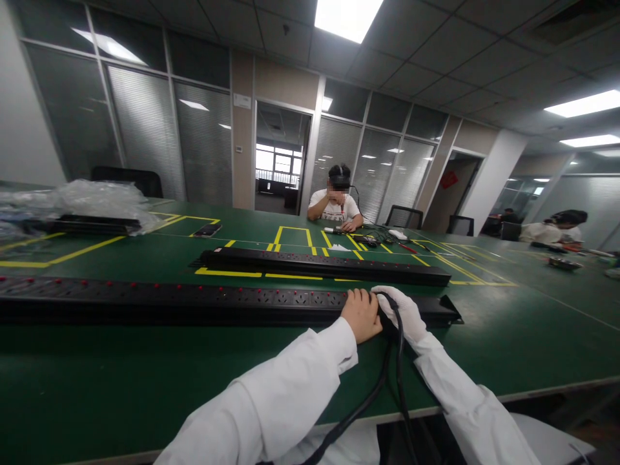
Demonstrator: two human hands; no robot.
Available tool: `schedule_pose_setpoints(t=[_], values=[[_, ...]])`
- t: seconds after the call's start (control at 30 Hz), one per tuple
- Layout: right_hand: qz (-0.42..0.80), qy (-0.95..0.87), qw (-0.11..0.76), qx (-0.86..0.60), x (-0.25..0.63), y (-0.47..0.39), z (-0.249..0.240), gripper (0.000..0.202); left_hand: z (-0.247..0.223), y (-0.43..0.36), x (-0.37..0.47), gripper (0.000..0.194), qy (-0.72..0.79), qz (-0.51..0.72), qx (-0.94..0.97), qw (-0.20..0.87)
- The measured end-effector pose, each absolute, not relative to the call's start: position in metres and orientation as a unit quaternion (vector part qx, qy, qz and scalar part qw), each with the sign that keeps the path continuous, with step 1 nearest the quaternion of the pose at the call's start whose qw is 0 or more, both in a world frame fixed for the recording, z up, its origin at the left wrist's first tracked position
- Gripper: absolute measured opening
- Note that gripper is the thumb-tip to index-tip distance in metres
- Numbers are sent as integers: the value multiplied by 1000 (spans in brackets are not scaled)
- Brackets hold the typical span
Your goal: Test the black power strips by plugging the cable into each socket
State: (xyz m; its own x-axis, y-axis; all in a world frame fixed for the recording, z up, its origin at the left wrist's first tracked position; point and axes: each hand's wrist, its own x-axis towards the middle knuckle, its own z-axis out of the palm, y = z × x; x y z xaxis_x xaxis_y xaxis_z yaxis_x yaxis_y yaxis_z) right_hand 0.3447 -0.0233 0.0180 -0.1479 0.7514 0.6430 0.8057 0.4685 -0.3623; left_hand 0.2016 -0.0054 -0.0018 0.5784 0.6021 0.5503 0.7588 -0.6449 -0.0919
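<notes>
Head view: I have a long black strip point(169, 305) lying near the front of the green table point(145, 374), running from the left edge of frame to just past the hands, sockets and red dots along its face. My bare left hand point(362, 315) lies on it near the right end, fingers bent over the top; I cannot tell whether it grips or only presses. My gloved right hand point(405, 313), just beside it, is closed around a black cable point(400, 361), which droops over the table's front edge; a second black length hangs alongside. Behind, well apart from the hands, I note a second strip point(324, 263), roughly parallel, near yellow tape point(227, 272). Far left: crumpled plastic point(92, 199). Across the table sits a person point(335, 208) in a headset.
</notes>
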Motion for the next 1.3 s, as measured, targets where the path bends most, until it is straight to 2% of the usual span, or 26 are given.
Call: schedule_pose_setpoints(t=[1.3], values=[[-36,-763,397,-508,348,-21,17,26,-1,-5,202,60,-386,-240,-876,164]])
